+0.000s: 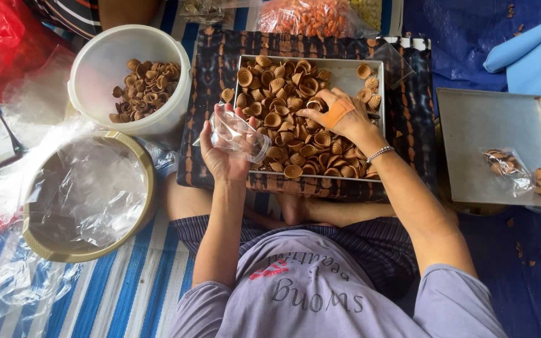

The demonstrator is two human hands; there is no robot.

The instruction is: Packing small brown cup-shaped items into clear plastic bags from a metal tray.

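Observation:
A metal tray [353,74] full of brown ridged cone-shaped snacks [295,141] rests on a dark patterned cloth in front of me. My left hand [221,155] holds a small clear plastic bag [240,134] open over the tray's near left side. My right hand [335,115], with a bandage on its back and a bracelet at the wrist, reaches into the snacks and pinches some between its fingertips.
A white bucket [109,56] holding more snacks stands at the upper left. Below it is a tan tub lined with clear plastic [89,200]. At right lies a second metal tray [496,125] with two filled small bags [527,174]. A red bag lies far left.

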